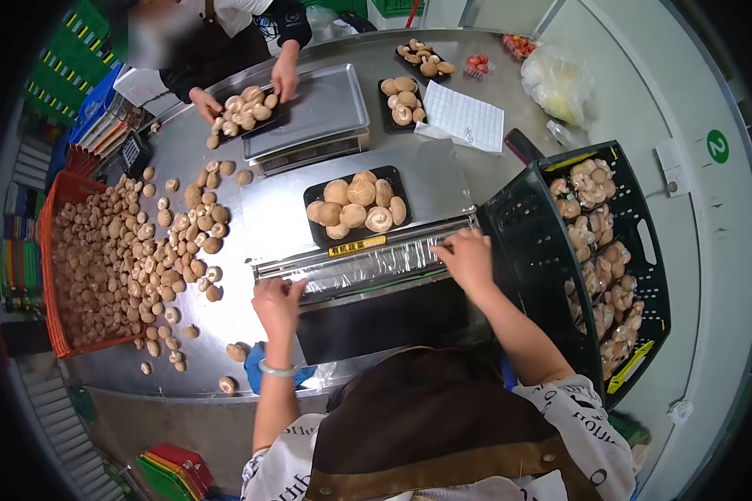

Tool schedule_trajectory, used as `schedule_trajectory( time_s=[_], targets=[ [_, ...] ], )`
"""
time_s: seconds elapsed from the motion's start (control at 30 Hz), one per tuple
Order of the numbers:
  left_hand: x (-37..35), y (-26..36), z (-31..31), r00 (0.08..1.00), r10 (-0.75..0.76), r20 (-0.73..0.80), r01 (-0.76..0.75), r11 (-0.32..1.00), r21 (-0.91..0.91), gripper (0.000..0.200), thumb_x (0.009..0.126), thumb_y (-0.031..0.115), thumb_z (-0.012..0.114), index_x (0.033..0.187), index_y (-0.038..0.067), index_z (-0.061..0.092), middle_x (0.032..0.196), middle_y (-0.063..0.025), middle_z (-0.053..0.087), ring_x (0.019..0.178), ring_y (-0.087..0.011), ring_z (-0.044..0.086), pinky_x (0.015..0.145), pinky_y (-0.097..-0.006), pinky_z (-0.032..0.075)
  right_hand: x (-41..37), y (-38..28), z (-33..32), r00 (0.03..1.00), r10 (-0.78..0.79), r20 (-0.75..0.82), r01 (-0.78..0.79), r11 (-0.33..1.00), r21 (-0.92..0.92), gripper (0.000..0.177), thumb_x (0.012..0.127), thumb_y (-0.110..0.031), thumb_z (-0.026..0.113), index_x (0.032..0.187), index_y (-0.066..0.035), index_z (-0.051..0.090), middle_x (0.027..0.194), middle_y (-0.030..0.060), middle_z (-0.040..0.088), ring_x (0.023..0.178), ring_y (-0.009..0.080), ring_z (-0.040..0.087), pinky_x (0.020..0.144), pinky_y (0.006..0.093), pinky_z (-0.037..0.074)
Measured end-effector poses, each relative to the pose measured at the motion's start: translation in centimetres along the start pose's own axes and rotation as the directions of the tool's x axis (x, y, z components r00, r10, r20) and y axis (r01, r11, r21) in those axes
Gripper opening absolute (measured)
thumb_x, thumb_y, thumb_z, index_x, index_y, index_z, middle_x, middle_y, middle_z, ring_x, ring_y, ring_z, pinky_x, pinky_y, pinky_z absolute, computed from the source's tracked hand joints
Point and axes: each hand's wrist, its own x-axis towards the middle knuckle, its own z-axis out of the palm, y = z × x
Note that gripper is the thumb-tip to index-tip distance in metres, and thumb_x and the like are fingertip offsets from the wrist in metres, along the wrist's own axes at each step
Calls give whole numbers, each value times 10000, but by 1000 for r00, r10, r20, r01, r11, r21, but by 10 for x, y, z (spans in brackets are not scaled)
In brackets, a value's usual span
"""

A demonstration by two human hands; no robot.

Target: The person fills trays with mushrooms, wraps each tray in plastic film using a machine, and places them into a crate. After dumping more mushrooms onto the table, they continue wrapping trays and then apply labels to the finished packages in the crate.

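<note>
Gripped the cling film (368,267) with the left hand (277,305): back of the hand up, fingers curled closed over the left end of the film, forearm straight out from the body, and a smooth pale green bracelet (276,367) round the wrist. Laid the right hand (468,257) palm down on the right end of the film, with fingers stretched toward the left hand; could not tell whether gripped or only pressed there.

Saw the film between the two hands as thin, clear and glossy, finely wrinkled, across the flat steel wrapping machine (284,265). Found just beyond the hands a black rectangular tray (309,197) full of mushrooms (361,194), round and domed, brown to beige, some with cracked caps. Noted a narrow yellow label (357,246) between this tray and the film; could not read its print.

Saw just beside the right hand a black plastic crate (518,225) with lattice walls, tilted and holding more mushrooms. Saw to the left of the left hand many loose mushrooms (175,250) on the brushed steel desk (276,200), and an orange crate (54,250) further left.

Noticed well beyond both hands a co-worker's hands (286,79) at another tray beside a steel scale (309,113). Read a white "2" on a round green sign (717,146), far to the right of the right hand.
</note>
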Motion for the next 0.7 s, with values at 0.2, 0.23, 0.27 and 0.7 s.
schedule_trajectory(
  time_s=[0.2, 0.23, 0.27, 0.7],
  targets=[
    [27, -4, 2, 855, -119, 505, 386, 797, -465, 250, 902, 235, 606, 754, 33, 598, 679, -60, 553, 650, -187, 518, 656, -313, 415, 16, 18, -3, 944, -83, 319, -125, 805, 580, 241, 900, -204, 585, 749, -17, 590, 673, 86, 571, 599, 253, 537, 591, 339, 413],
    [36, -1, -26, 806, 83, 587, 434, 591, -680, 254, 919, 233, 591, 749, 52, 540, 661, -24, 520, 661, -135, 487, 624, -293, 410, 16, 19, -32, 879, -155, 451, -307, 539, 784, 254, 934, -207, 550, 754, -28, 559, 657, 43, 545, 593, 182, 498, 584, 297, 381],
    [47, 3, -47, 780, 131, 612, 469, 526, -710, 239, 923, 234, 587, 768, 61, 530, 665, -28, 531, 650, -148, 502, 613, -291, 415, 17, 26, -45, 867, -157, 474, -375, 423, 825, 255, 946, -220, 543, 769, -36, 541, 654, 32, 520, 591, 167, 470, 582, 288, 370],
    [171, 60, 55, 963, 183, 196, -35, 809, -586, 103, 976, 124, 456, 950, 24, 468, 982, -209, 632, 931, -398, 592, 778, -440, 467, 175, -45, 39, 988, -133, -82, 152, 680, 717, 187, 970, -172, 489, 1002, 11, 512, 995, 163, 663, 954, 263, 623, 828, 384, 469]
  ],
)
